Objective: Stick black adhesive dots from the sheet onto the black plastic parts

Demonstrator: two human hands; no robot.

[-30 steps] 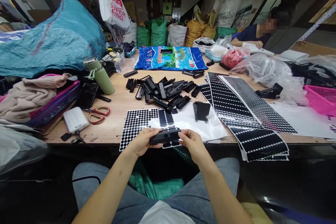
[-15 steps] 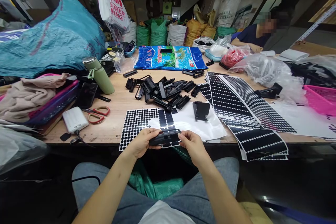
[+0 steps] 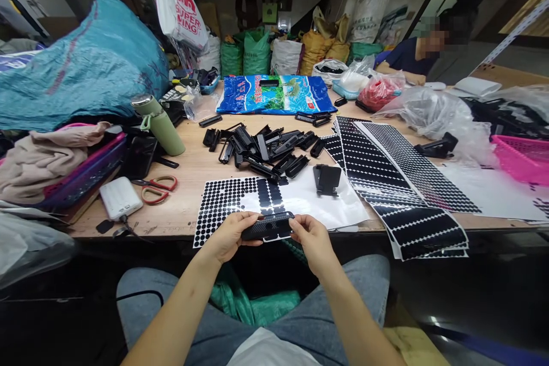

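A long black plastic part (image 3: 269,225) with a textured top spans the gap between my hands at the table's front edge. My left hand (image 3: 231,235) grips its left end, thumb on top and fingers below. At its right end my right hand (image 3: 309,235) pinches the corner between thumb and fingers. Under and beyond it lies a sheet of round black stickers (image 3: 223,200), partly covered by my hands. A black folding stand (image 3: 327,179) rests on white backing paper (image 3: 349,206). Farther back is a heap of similar black plastic parts (image 3: 261,148).
Red-handled scissors (image 3: 158,190), a white power bank (image 3: 120,198) and a green bottle (image 3: 159,126) stand to the left. Black sticker sheets (image 3: 377,171) overhang the front edge on the right. Behind lies a blue printed bag (image 3: 291,97). A co-worker (image 3: 412,60) sits at the far right.
The camera view has shifted slightly. Both hands keep the same hold on the black plastic part, with hardly any movement.
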